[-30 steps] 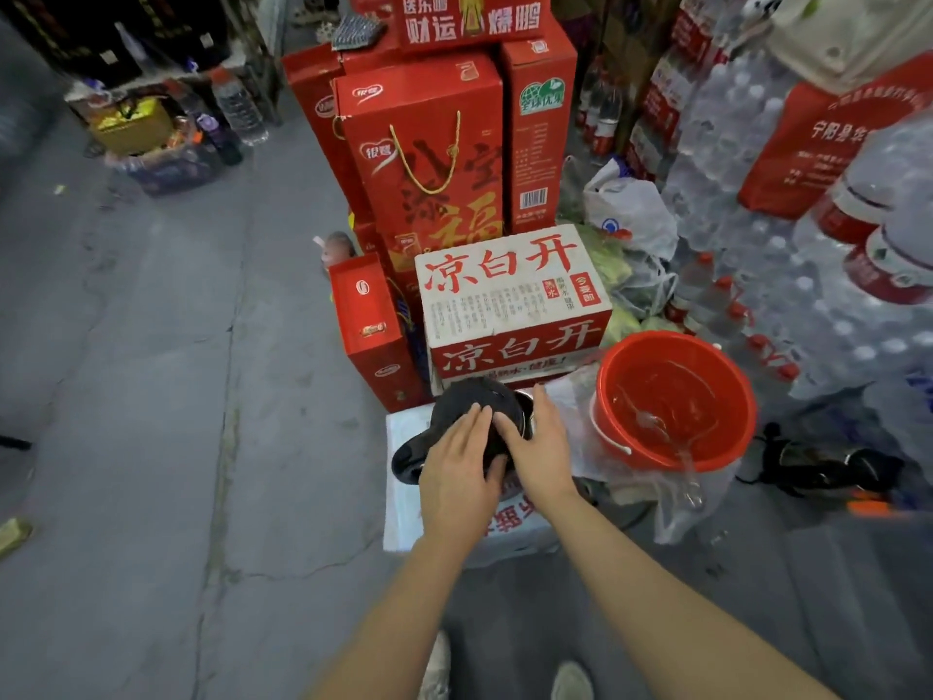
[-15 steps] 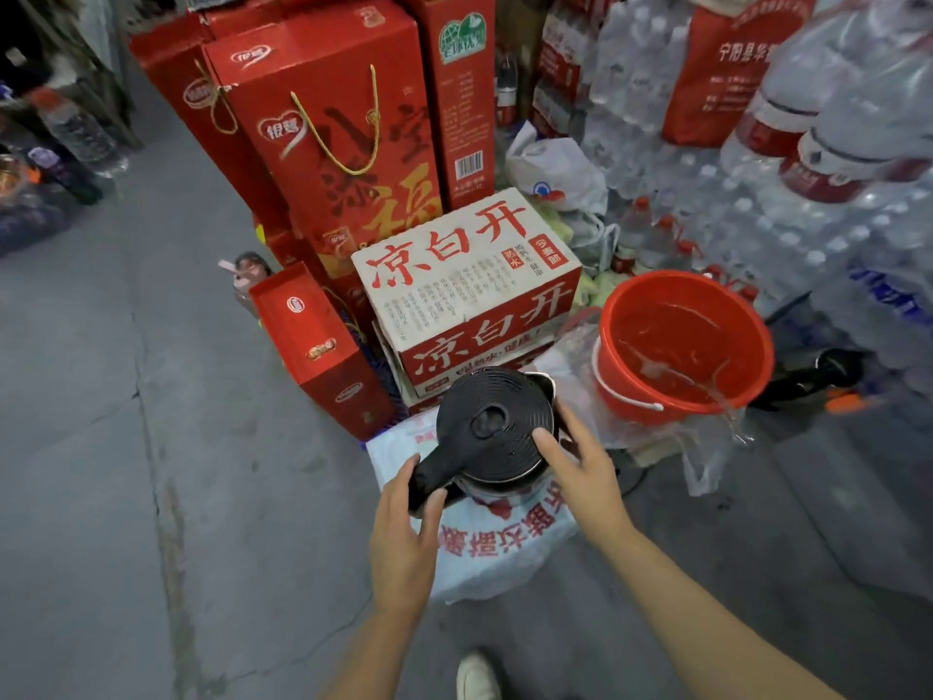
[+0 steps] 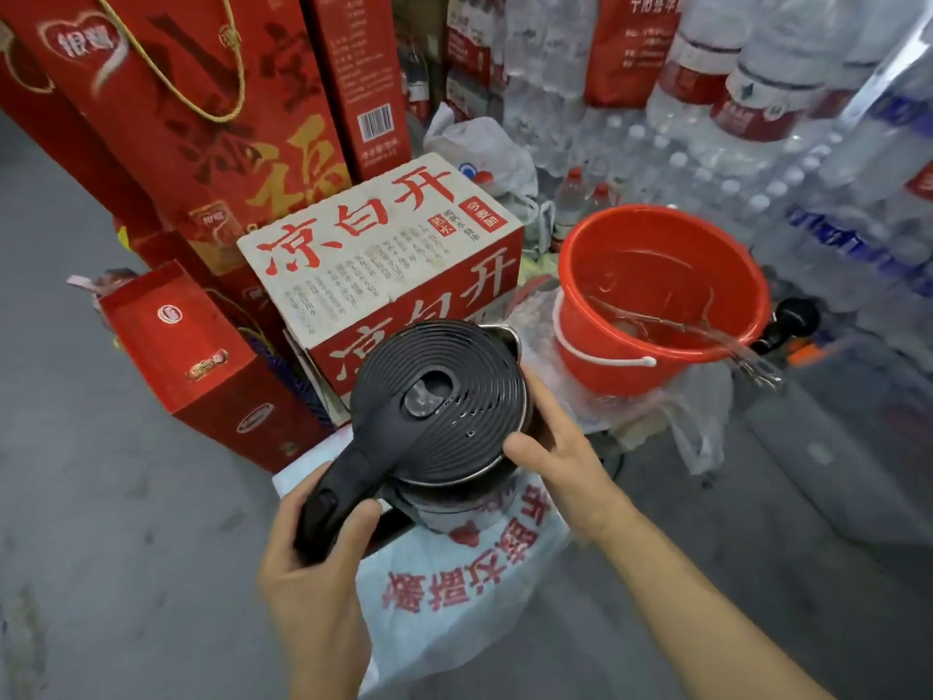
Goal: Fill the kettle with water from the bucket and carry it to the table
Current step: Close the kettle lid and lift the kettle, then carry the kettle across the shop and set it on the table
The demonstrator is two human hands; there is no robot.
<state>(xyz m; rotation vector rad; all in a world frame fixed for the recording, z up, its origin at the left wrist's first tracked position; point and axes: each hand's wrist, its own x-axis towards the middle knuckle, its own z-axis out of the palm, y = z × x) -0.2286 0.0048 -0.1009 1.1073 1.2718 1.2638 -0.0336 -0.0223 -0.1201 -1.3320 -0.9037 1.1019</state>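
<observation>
Gripping the kettle (image 3: 444, 401) by its black handle (image 3: 348, 477), your left hand (image 3: 313, 573) is wrapped tight around that handle at about 7 o'clock from the lid, which is the natural carrying hold and leaves the body free. Item two: your right hand (image 3: 560, 457), fingers spread and not clamped on anything, rests its thumb and fingertips against the lid's rim at 4 o'clock, likely steadying the kettle or feeling for the way to open it. Item three: the ribbed black lid sits closed on the kettle, so filling has not begun (the lid must come off or up first, by my reading). Item four: the kettle stands over a white printed sack (image 3: 454, 588), just in front of the red-and-white carton (image 3: 383, 255) at 12 o'clock. Item five: the red bucket (image 3: 661, 300), holding water with a clear ladle-like scoop (image 3: 707, 330) lying in it, sits near at 2 o'clock, within easy reach for dipping. No table is in view.
</observation>
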